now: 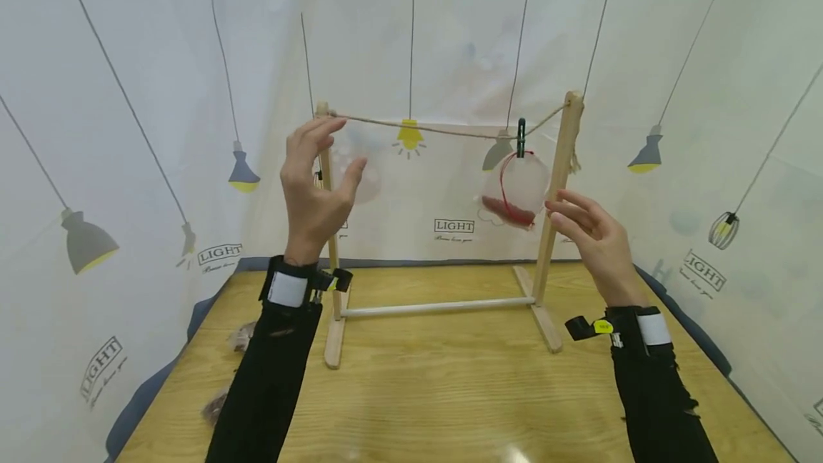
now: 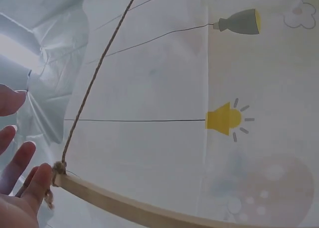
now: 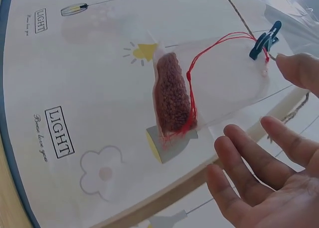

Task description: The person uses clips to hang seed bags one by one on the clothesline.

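A pale sheet (image 1: 360,20) printed with lamps is standing behind everything, and in front of it a wooden worktop (image 1: 424,391) is carrying a wooden stand (image 1: 546,256) with two posts and a white crossbar. A thin rope (image 1: 444,131) is sagging between the post tops. The person's left hand (image 1: 315,188) is hovering by the left post's top, its grip spreading wide, thumb well apart from the fingers, and holding nothing; I am not managing to tell whether a fingertip is touching the post. The right hand (image 1: 594,241) is hovering by the right post, its grip also gaping, fingers slightly bent, and having hold of nothing. Just beside it a clear bag (image 1: 527,188) is hanging near the rope's right end, and a dark red bundle (image 1: 508,211) is lying in the bag's bottom. Two small packets (image 1: 242,336) are resting on the worktop beside the left sleeve (image 1: 257,391). A dark green clip (image 1: 521,138) is pinching the bag to the rope, and a thin red cord (image 1: 504,191) is dangling below it.
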Tool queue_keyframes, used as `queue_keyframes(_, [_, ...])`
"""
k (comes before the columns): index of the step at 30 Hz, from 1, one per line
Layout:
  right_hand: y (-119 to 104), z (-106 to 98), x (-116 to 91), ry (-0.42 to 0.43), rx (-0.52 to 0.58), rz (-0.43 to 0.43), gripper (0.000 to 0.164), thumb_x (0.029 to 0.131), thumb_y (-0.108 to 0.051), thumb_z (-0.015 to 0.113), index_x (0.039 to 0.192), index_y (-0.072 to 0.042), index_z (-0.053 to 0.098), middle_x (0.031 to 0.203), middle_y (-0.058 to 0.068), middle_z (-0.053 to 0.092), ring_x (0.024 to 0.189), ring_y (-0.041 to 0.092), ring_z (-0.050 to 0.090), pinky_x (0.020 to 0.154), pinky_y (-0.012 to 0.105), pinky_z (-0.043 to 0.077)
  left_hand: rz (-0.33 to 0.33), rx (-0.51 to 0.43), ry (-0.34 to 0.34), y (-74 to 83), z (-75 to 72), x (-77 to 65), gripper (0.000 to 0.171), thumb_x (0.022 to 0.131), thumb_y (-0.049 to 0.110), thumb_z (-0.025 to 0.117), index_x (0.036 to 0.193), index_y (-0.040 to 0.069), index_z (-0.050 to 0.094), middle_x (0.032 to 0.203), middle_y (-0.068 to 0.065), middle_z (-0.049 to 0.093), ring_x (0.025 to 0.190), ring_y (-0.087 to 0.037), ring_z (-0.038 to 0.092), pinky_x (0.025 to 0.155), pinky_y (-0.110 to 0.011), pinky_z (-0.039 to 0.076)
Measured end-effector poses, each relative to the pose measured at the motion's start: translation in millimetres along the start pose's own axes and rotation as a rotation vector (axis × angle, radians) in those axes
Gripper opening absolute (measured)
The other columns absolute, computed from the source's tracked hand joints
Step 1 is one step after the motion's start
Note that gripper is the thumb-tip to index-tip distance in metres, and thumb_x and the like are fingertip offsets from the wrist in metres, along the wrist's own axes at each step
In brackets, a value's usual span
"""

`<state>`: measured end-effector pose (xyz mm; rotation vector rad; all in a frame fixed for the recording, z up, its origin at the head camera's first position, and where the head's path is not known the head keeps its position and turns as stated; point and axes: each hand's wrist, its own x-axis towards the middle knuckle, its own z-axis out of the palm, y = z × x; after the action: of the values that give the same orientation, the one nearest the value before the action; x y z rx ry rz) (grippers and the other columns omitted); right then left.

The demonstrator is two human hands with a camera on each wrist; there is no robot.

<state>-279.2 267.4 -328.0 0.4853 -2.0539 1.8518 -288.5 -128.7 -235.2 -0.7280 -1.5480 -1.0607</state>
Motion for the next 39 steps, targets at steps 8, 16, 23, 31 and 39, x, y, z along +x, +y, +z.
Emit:
queue_keyframes(8, [0.1, -15.1, -14.7, -0.005, -0.022, -0.012, 0.055, 0.103, -0.020, 0.063, 0.155, -0.019, 0.045, 0.143, 0.002, 0.063, 0.123, 0.000, 0.060, 0.100, 0.010, 0.047, -0.088, 0.056, 0.090, 6.0, -20.2, -16.7, 0.048, 0.087, -0.004, 0.074, 0.133, -0.008, 0.059, 0.132, -0.026, 0.059, 0.127, -0.035, 0.055, 0.107, -0.052, 0.051])
queue_keyframes(16, [6.3, -31.2, -27.6, -0.002, -0.004, -0.019, 0.055, 0.104, -0.015, 0.061, 0.156, -0.017, 0.044, 0.140, -0.005, 0.064, 0.124, 0.001, 0.060, 0.101, 0.010, 0.047, -0.355, 0.009, 0.012, -26.2, -30.2, -41.1, 0.066, 0.091, 0.001, 0.075, 0.151, 0.003, 0.047, 0.143, -0.020, 0.053, 0.133, -0.029, 0.052, 0.112, -0.049, 0.049])
queue_keyframes(23, [15.5, -50.4, -38.4, 0.036, -0.060, -0.021, 0.055, 0.104, -0.016, 0.061, 0.156, -0.015, 0.043, 0.137, -0.008, 0.065, 0.121, 0.000, 0.062, 0.096, 0.008, 0.050, -0.466, -0.074, -0.088, -42.6, -35.5, -53.9, 0.060, 0.097, 0.005, 0.069, 0.153, 0.012, 0.047, 0.135, -0.017, 0.061, 0.124, -0.029, 0.059, 0.103, -0.041, 0.054])
queue_keyframes(31, [25.6, -76.1, -51.9, 0.094, -0.177, 0.076, 0.055, 0.104, -0.023, 0.061, 0.156, -0.018, 0.044, 0.133, -0.017, 0.064, 0.111, -0.008, 0.063, 0.091, 0.003, 0.048, -0.483, -0.073, -0.100, -54.1, -35.6, -59.8, 0.054, 0.099, 0.004, 0.066, 0.150, 0.015, 0.053, 0.131, -0.016, 0.063, 0.121, -0.026, 0.061, 0.094, -0.020, 0.055])
queue_keyframes(39, [36.7, -91.1, -69.9, 0.104, -0.473, 0.182, 0.057, 0.105, -0.040, 0.056, 0.159, -0.029, 0.039, 0.142, -0.016, 0.059, 0.108, -0.016, 0.058, 0.088, 0.009, 0.049, -0.487, -0.096, -0.114, -62.2, -33.7, -65.2, 0.050, 0.099, 0.004, 0.066, 0.147, 0.013, 0.056, 0.127, -0.019, 0.062, 0.114, -0.026, 0.063, 0.085, -0.014, 0.056])
